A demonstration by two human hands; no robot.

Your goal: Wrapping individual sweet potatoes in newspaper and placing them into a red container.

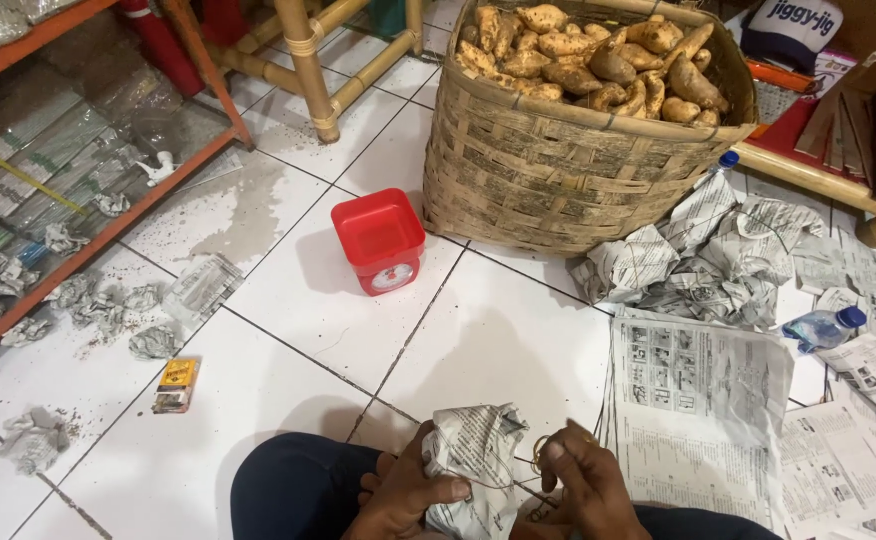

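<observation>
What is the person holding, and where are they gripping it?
Left hand grips a newspaper-wrapped bundle around its lower side; right hand pinches a rubber band beside it.

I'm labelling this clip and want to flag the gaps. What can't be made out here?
All in the head view:
- What is inside the newspaper bundle: the paper hides it.
- The rubber band in the right hand: too thin to trace.
- The left hand: wrist cut off by the bottom edge.
- How deep the tubers fill the woven basket: its wall hides them.

Both hands are bare: the left hand [403, 495] and right hand [588, 490] wear no gloves or sleeves. Dark navy trousers [293, 485] cover the legs just below the fingers [448, 488].
</observation>
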